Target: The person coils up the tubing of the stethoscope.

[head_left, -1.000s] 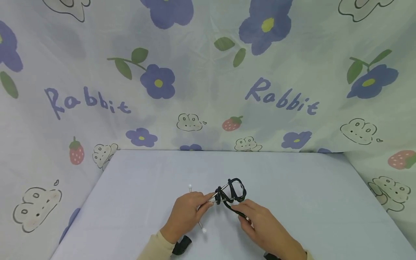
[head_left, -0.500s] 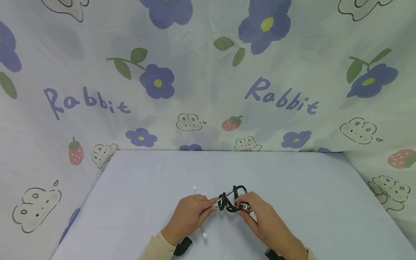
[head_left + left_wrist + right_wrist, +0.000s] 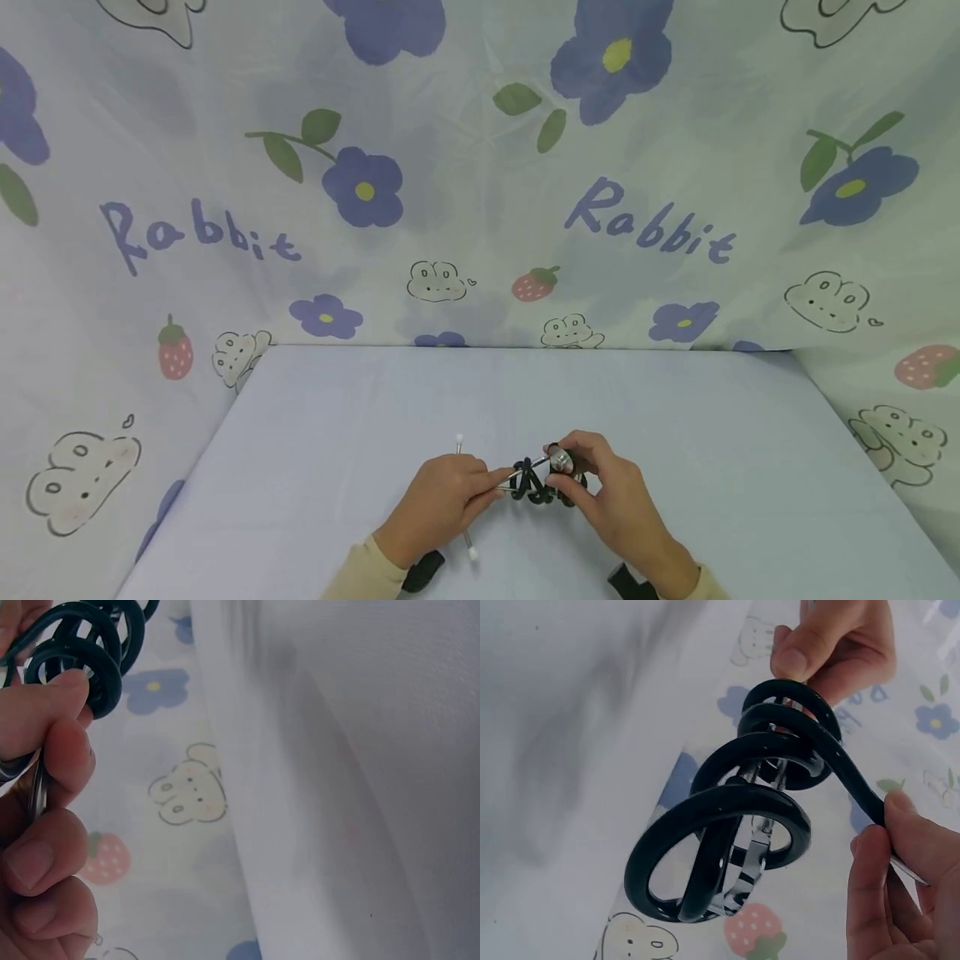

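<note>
A stethoscope (image 3: 527,482) is held up between both hands, its dark tubing looped several times around its metal ear tubes. My left hand (image 3: 447,504) grips the ear tubes, with a white eartip (image 3: 460,439) showing beyond the fingers and another eartip (image 3: 472,553) below them. My right hand (image 3: 628,512) pinches the tube's end by the silver chestpiece (image 3: 561,460). The right wrist view shows the wound tubing (image 3: 724,799) close up, with a free length running to the right fingertips (image 3: 870,851). In the left wrist view the thumb and curled fingers (image 3: 45,851) hold the metal tubes.
A white cloth (image 3: 337,400) covers the table under the hands. Patterned fabric (image 3: 480,183) with flowers, rabbits and strawberries hangs behind and at both sides. Dark wrist-worn devices show at the left wrist (image 3: 423,572) and right wrist (image 3: 630,582).
My right hand has carried the tube's end up and around the wound part, bringing the chestpiece into sight. Both hands and the stethoscope have shifted slightly right and nearer.
</note>
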Motion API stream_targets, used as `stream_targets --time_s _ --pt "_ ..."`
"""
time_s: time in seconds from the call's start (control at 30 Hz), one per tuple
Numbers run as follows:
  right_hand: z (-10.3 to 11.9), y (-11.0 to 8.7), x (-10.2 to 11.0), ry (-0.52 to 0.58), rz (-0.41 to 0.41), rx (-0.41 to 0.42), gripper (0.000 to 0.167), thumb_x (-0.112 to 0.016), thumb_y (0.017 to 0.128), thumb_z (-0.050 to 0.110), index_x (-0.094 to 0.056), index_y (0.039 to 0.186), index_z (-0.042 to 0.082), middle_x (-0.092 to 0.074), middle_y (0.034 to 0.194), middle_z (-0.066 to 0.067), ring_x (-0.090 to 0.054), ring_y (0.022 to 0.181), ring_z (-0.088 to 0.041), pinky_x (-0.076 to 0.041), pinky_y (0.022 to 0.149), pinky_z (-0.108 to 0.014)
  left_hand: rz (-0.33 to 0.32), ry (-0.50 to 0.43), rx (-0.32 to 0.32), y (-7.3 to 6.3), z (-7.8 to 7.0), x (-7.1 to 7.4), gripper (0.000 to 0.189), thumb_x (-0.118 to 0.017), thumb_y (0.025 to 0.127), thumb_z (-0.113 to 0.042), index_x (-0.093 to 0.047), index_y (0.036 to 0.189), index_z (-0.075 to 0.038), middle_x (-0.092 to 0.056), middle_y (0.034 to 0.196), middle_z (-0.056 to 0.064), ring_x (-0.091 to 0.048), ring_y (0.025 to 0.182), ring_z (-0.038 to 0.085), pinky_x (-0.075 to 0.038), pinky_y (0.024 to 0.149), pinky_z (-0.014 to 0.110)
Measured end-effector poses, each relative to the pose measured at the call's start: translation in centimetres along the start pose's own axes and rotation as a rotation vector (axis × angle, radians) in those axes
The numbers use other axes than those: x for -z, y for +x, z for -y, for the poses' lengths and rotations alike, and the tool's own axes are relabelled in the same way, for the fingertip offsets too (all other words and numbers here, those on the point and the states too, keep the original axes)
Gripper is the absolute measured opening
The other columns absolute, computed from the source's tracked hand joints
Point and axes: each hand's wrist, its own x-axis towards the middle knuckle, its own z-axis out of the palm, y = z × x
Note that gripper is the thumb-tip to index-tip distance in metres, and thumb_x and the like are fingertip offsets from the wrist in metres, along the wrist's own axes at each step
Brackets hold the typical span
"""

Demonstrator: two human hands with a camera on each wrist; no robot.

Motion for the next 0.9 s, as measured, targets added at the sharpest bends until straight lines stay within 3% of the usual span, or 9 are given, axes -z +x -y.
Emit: stream_targets --time_s 0.3,0.53,0.73,0.9 --pt "-0.8 -0.1 -0.4 -0.014 -0.001 0.002 0.050 -0.087 0.074 0.000 -0.068 0.119 0.012 -0.071 0.102 0.005 -0.066 0.079 -0.006 -0.053 0.067 -0.020 0.019 0.005 -0.065 0.2 -0.2 -0.1 0.026 -0.081 0.086 -0.018 -0.079 0.112 -0.016 -0.059 0.071 -0.014 -0.045 0.061 -0.005 -0.040 0.061 0.012" --pt "-1.7 -0.2 -0.5 -0.053 0.035 -0.072 0.050 -0.089 0.074 0.012 -0.070 0.119 0.019 -0.070 0.103 0.011 -0.065 0.088 -0.006 -0.057 0.075 -0.033 0.026 0.026 -0.129 0.2 -0.2 0.1 0.025 -0.082 0.085 -0.022 -0.080 0.110 -0.018 -0.053 0.069 -0.014 -0.046 0.061 -0.004 -0.040 0.061 0.012" --pt "-2.2 -0.4 -0.6 0.026 0.075 -0.179 0.041 -0.086 0.078 0.018 -0.071 0.117 0.021 -0.070 0.098 0.014 -0.064 0.088 -0.008 -0.054 0.071 -0.033 0.022 0.008 -0.200 0.2 0.1 0.4 0.024 -0.081 0.087 -0.022 -0.079 0.111 -0.020 -0.052 0.070 -0.014 -0.047 0.064 -0.003 -0.039 0.063 0.011" --pt "-2.5 -0.5 -0.7 0.135 0.106 -0.260 0.030 -0.082 0.084 0.023 -0.071 0.111 0.017 -0.070 0.096 0.008 -0.065 0.085 -0.008 -0.056 0.073 -0.032 0.014 -0.007 -0.245 0.2 0.3 0.7 0.025 -0.080 0.088 -0.022 -0.079 0.112 -0.020 -0.053 0.071 -0.014 -0.048 0.065 -0.003 -0.039 0.064 0.011"
